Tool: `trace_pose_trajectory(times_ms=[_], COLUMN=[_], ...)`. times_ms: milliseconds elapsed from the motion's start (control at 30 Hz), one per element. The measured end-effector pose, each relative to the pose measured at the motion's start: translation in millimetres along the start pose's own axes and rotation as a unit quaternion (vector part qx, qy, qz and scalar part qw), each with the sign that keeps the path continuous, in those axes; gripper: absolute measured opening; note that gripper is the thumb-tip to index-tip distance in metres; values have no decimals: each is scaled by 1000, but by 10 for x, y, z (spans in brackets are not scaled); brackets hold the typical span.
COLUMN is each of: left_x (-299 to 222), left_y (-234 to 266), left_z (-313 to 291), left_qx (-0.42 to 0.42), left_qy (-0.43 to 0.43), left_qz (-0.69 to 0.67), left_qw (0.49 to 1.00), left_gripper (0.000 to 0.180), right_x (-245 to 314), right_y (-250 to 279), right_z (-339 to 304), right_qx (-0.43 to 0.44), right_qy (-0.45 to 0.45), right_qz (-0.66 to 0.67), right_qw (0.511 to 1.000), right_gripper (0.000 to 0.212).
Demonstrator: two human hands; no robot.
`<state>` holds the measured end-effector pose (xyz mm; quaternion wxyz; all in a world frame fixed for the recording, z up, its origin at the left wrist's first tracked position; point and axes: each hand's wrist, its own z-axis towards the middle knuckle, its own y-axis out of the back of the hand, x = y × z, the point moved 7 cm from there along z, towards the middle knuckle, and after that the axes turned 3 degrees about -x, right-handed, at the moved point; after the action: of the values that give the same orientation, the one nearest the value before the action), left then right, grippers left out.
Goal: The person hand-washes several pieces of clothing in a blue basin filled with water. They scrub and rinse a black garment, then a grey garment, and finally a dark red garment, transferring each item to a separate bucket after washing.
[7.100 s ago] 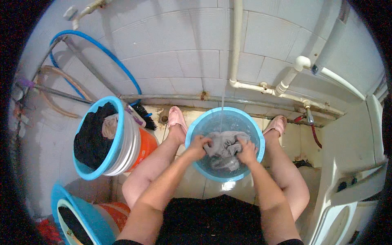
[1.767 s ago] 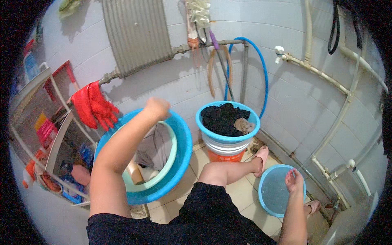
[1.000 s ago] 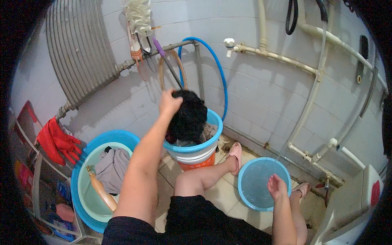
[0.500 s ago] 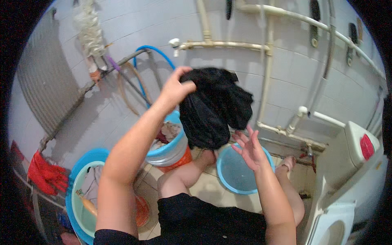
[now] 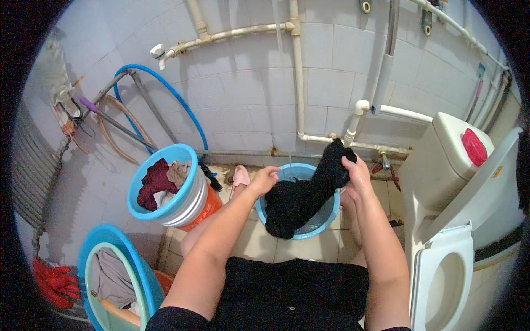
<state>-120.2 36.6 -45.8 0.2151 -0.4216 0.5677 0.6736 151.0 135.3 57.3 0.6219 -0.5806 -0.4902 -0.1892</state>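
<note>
A black garment (image 5: 301, 198) hangs bunched over the blue-rimmed basin (image 5: 326, 220) on the floor between my feet, part of it draping over the near rim. My right hand (image 5: 359, 175) grips its upper right end, lifted above the rim. At the garment's upper left side is my left hand (image 5: 266, 179), its fingers curled against the cloth; the fingertips are partly hidden. Water shows in the basin beneath the fabric. A thin, clear vertical streak, seemingly running water, drops into the basin's far side.
Left of the basin stands a bucket (image 5: 185, 207) topped by a blue tub (image 5: 190, 182) of maroon and beige clothes. Nearer are nested basins (image 5: 88, 259) with grey cloth and red gloves (image 5: 55, 284). A toilet (image 5: 425, 182) stands at right; pipes (image 5: 237, 34) line the wall.
The black garment has come down from the raised left hand to the basin. My right hand, open and empty before, now grips it. The view has shifted to the right.
</note>
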Motion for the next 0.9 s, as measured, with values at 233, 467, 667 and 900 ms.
trace_pose_trajectory(times_ms=[233, 467, 667, 900], left_x=[-65, 241, 1015, 1525], left_y=[-390, -248, -381, -815], left_z=[-416, -607, -561, -183], left_qx=[99, 76, 67, -34], left_qy=[-26, 25, 91, 99], left_qz=[-51, -11, 80, 169], left_qw=[993, 997, 990, 980], left_gripper=[50, 52, 52, 78], right_x=[420, 734, -315, -2083], right_y=[-573, -994, -42, 456], right_z=[-171, -171, 412, 112], right_qx=[42, 32, -38, 150], right_qy=[32, 125, 247, -2], right_qz=[2, -101, -539, -783], right_qw=[999, 986, 804, 603], right_gripper=[20, 31, 60, 103])
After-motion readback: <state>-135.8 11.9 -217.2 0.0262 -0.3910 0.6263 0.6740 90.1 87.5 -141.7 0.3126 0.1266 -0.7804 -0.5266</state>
